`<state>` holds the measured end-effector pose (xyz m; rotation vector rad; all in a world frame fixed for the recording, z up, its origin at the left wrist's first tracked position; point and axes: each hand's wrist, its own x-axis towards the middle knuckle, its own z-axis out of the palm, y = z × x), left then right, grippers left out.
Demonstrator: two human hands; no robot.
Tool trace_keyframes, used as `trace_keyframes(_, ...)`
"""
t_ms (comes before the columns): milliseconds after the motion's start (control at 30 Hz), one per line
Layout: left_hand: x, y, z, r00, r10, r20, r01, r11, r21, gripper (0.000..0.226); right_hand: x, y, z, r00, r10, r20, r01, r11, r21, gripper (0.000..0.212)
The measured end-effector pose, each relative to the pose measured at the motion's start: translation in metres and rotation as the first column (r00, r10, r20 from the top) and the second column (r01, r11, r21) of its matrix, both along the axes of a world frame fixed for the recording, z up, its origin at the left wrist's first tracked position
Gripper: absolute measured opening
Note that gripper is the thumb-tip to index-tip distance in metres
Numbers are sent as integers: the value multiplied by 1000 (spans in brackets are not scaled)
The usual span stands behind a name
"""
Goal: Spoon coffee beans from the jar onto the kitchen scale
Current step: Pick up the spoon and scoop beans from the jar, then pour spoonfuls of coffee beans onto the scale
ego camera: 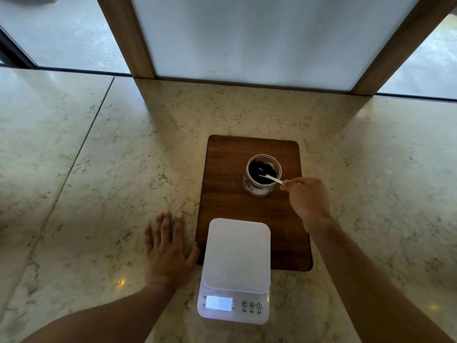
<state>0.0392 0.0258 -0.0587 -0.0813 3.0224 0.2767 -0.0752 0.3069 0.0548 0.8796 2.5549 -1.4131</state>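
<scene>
The right hand [306,200] pinches a white spoon [269,178] dipped into the jar [263,175] of coffee beans [262,169]; the left hand [168,251] lies open and flat on the marble counter [99,169]. The jar stands on a wooden board [227,184], with the scale [236,253] at its six o'clock overlapping the board's near edge, platform bare. At twelve o'clock a wood-framed frosted panel [259,38] rises from the counter.

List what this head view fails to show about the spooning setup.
- Bowl of the white plastic spoon: sunk among dark coffee beans in the clear glass jar; its load cannot be judged.
- Right hand fingertips: hidden behind the hand's back.
- White kitchen scale button labels: too small to read.
- Brown wooden board near edge: covered by the scale.
</scene>
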Motion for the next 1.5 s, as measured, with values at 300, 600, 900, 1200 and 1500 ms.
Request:
trace_keyframes(300, 0, -1, -1, 1000, 4, -6, -4, 1000, -8, 80, 1, 2, -4, 999, -24, 48, 28, 997, -78, 19)
trace_keyframes(600, -1, -1, -1, 1000, -3, -10, 3, 1000, -6, 81, 5, 7, -6, 998, -43, 49, 49, 991, -125, 17)
trace_keyframes(900, 0, -1, -1, 1000, 1, -26, -1, 1000, 7, 80, 21, 15, 1, 999, -47, 8, 48, 984, -173, 18)
trace_keyframes(1200, -1, -1, -4, 999, 10, -41, -10, 1000, 7, 81, 47, 20, 11, 991, 94, -94, -100, 993, -68, 19)
trace_keyframes(1500, -1, -2, -10, 999, 14, -50, -14, 1000, 5, 80, 94, 17, -6, 965, 255, -56, -257, 965, -41, 23)
